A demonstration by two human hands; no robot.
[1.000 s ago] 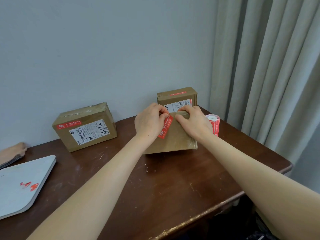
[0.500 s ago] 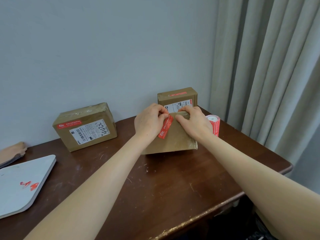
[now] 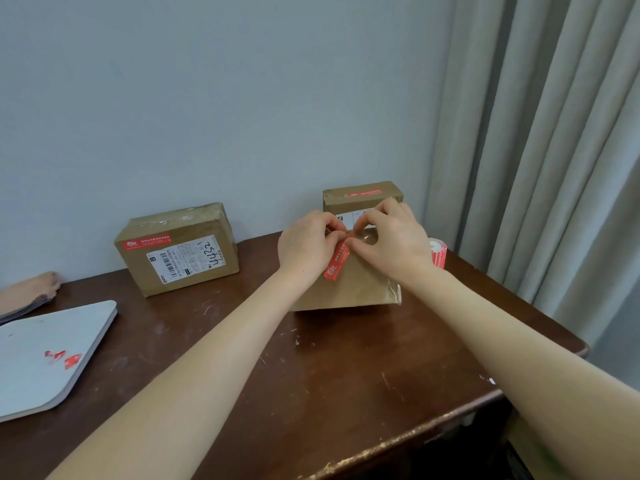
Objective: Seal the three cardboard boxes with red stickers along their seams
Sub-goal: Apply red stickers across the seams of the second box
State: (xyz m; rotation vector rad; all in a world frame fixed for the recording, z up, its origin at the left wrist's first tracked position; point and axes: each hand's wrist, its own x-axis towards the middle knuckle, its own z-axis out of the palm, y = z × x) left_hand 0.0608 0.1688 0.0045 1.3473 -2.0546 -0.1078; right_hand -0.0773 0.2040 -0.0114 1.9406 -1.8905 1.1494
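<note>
Three brown cardboard boxes stand on the dark wooden table [image 3: 311, 375]. The near box [image 3: 349, 289] sits in the middle, tilted, with a red sticker [image 3: 337, 259] running down its front face. My left hand [image 3: 306, 245] and my right hand [image 3: 391, 237] meet at the sticker's top end, fingertips pinching it against the box's upper edge. A second box [image 3: 176, 249] at the back left bears a red sticker and a white shipping label. Behind my hands stands a third box [image 3: 362, 197] with a red sticker on top.
A roll of red stickers [image 3: 438, 252] stands right of the near box. At the left lies a white board [image 3: 45, 355] with red sticker scraps, and behind it a tan object [image 3: 27, 294]. Grey curtains [image 3: 536, 150] hang right; the table edge runs front right.
Both hands have shifted slightly up to the sticker's top end on the box's upper edge. The boxes and roll stay where they were.
</note>
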